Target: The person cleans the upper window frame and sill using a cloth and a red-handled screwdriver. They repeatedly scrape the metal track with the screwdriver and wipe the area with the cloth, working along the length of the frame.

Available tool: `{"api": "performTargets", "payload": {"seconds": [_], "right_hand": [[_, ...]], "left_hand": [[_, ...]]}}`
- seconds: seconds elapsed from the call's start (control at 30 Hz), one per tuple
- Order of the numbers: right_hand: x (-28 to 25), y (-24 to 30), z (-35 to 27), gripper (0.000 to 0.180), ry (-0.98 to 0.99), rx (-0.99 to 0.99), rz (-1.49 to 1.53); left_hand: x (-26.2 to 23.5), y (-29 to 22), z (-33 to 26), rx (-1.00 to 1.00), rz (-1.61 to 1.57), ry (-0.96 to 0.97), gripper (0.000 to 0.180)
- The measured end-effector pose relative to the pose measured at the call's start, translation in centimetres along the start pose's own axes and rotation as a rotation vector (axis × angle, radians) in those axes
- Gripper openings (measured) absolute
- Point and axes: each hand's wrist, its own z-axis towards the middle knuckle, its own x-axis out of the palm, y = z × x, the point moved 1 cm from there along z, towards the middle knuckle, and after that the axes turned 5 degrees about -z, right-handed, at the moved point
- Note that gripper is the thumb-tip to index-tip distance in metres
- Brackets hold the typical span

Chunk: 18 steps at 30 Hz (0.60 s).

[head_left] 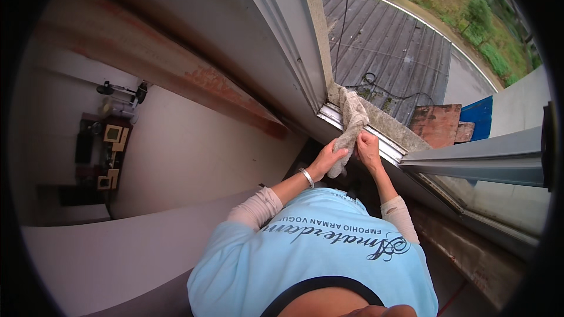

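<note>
A grey-beige rag (pixel 353 118), bunched and partly twisted, hangs over the sill of an open window. Its upper end lies across the white sliding track (pixel 385 147) and the stone ledge, while the lower end dangles inside. My left hand (pixel 326 161), a silver bracelet at its wrist, is closed on the lower part with the thumb laid over the cloth. Curled against the rag's right edge is my right hand (pixel 368 149), its fingers closed on the fabric. Part of the right fingers' grip is hidden.
The window's metal frame (pixel 299 58) rises left of the rag, and a sash (pixel 482 164) extends to the right. Outside lie a corrugated roof (pixel 388 41), a black cable, rusty boards (pixel 435 122) and a blue sheet (pixel 477 117). Furniture (pixel 111 147) stands in the room at far left.
</note>
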Motion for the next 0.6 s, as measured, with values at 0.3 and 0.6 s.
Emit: {"api": "performTargets", "payload": {"seconds": [0.3, 0.6], "right_hand": [[-0.9, -1.9, -0.3, 0.026, 0.126, 0.051, -0.109], [-2.6, 4.4, 1.8, 0.012, 0.44, -0.39, -1.026]], "left_hand": [[0.9, -1.5, -0.3, 0.034, 0.063, 0.082, 0.042], [0.6, -1.5, -2.5, -0.099, -0.038, 0.132, 0.044]]}}
